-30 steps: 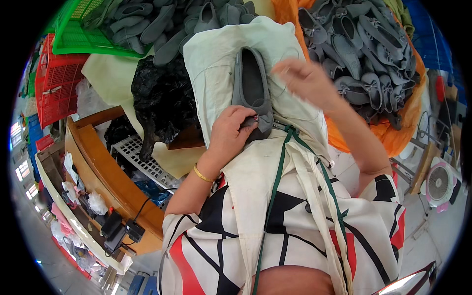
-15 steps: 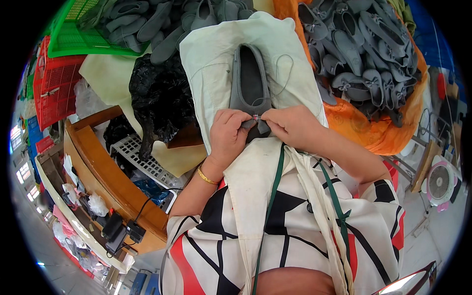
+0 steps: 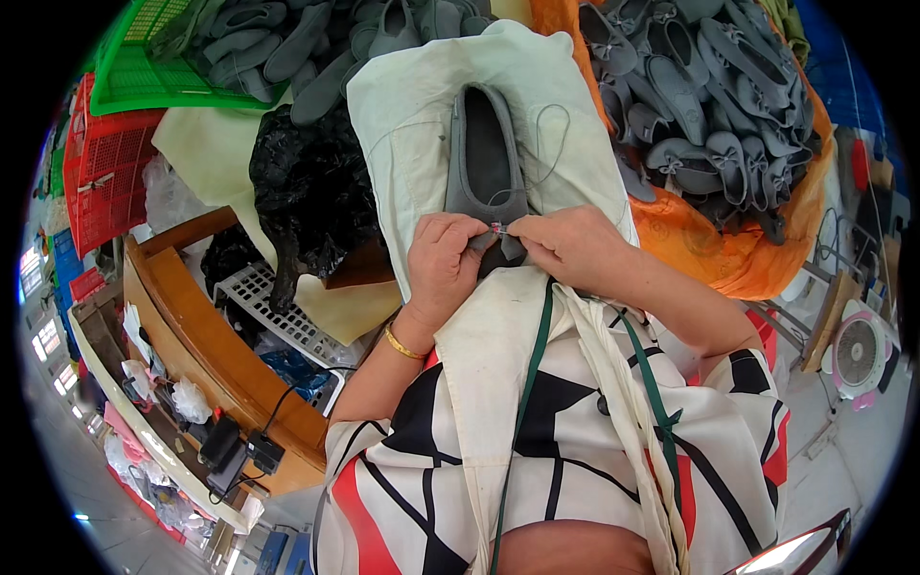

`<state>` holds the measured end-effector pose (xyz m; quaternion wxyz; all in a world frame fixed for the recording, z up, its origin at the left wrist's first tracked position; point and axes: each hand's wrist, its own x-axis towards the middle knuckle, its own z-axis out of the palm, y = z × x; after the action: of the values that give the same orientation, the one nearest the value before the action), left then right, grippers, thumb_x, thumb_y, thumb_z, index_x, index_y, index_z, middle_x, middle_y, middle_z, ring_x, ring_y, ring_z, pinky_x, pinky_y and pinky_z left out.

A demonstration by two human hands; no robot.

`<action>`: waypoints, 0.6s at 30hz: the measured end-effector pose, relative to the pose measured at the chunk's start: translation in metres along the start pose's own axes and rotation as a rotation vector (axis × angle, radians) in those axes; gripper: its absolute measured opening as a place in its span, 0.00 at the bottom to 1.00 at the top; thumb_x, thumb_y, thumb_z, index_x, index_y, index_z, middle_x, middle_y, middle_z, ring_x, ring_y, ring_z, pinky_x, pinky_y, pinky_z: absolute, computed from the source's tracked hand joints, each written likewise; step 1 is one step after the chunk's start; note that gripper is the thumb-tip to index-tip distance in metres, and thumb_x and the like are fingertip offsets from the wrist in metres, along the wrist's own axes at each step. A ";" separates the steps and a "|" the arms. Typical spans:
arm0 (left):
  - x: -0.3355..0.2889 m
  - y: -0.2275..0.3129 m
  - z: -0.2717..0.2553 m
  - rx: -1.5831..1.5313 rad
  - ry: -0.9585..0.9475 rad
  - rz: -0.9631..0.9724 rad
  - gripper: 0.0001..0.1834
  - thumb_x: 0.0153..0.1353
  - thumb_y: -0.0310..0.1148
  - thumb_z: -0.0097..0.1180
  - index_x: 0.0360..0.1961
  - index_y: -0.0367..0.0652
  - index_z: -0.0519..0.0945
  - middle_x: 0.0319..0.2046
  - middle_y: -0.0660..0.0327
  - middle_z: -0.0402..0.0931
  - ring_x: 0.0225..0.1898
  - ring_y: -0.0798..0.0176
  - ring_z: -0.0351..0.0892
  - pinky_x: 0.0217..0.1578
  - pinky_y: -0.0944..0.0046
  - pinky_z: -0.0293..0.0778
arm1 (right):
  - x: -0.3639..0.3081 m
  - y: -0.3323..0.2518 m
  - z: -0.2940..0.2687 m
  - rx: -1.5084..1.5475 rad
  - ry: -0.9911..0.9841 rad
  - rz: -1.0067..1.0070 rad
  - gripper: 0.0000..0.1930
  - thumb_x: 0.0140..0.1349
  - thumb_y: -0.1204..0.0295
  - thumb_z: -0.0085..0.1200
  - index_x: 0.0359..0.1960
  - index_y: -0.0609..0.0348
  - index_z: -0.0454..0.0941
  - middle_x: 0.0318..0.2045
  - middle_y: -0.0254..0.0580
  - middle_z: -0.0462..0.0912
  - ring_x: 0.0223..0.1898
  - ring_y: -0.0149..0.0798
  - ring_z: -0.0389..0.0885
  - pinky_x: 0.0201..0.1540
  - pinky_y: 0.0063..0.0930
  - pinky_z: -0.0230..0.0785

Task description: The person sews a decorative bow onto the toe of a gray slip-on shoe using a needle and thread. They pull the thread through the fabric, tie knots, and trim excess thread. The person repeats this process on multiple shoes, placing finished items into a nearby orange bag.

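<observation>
A grey slip-on shoe [image 3: 458,172] lies on a pale cloth-covered cushion [image 3: 407,105] in front of me, its toe toward my body. At the toe sits a small grey bow [image 3: 511,249] with a shiny reddish ornament at its knot. My left hand [image 3: 445,257] pinches the bow's left side between thumb and fingers. From the right, my right hand [image 3: 567,241] is closed with its fingertips at the knot; whether a needle is between them is too small to make out. A dark thread [image 3: 539,144] loops over the cushion right of the shoe.
Many grey shoes fill an orange sack [image 3: 709,240] at the far right and lie by a green basket [image 3: 120,72] at the far left. A black plastic bag [image 3: 311,172], a red basket [image 3: 110,163] and a wooden drawer [image 3: 230,383] are left. A small fan [image 3: 858,353] stands right.
Both hands stay at the bow with only slight finger movement. The shoe and cushion have shifted a touch to the left.
</observation>
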<state>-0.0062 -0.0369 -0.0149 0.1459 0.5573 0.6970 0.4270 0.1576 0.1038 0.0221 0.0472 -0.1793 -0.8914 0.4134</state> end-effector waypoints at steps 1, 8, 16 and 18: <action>0.000 0.000 0.000 -0.002 0.005 -0.001 0.11 0.48 0.22 0.68 0.34 0.41 0.81 0.33 0.59 0.79 0.36 0.54 0.76 0.36 0.60 0.72 | 0.000 0.000 0.000 -0.007 -0.003 -0.003 0.05 0.60 0.72 0.51 0.35 0.55 0.78 0.20 0.49 0.79 0.25 0.52 0.80 0.29 0.45 0.71; 0.001 0.000 0.002 -0.018 0.046 0.014 0.12 0.45 0.21 0.67 0.32 0.43 0.81 0.30 0.60 0.78 0.34 0.53 0.76 0.35 0.59 0.72 | 0.003 -0.008 0.007 -0.242 -0.108 -0.024 0.05 0.55 0.74 0.51 0.32 0.58 0.71 0.19 0.44 0.79 0.23 0.49 0.81 0.25 0.44 0.71; -0.005 -0.001 0.006 -0.012 0.070 -0.007 0.13 0.45 0.21 0.66 0.34 0.43 0.82 0.29 0.61 0.79 0.31 0.55 0.75 0.32 0.60 0.71 | 0.011 0.000 0.032 -0.257 -0.052 -0.066 0.06 0.54 0.75 0.50 0.33 0.61 0.67 0.18 0.45 0.78 0.22 0.49 0.80 0.22 0.42 0.70; -0.006 0.000 0.004 -0.022 0.065 -0.013 0.14 0.44 0.21 0.66 0.34 0.44 0.82 0.29 0.61 0.79 0.32 0.55 0.75 0.32 0.60 0.71 | 0.008 0.002 0.032 -0.238 -0.054 -0.063 0.06 0.55 0.75 0.50 0.33 0.61 0.67 0.18 0.46 0.78 0.22 0.50 0.80 0.22 0.43 0.69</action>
<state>-0.0011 -0.0407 -0.0191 0.1323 0.5371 0.7000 0.4516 0.1432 0.0846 -0.0012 0.0144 -0.1445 -0.9403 0.3079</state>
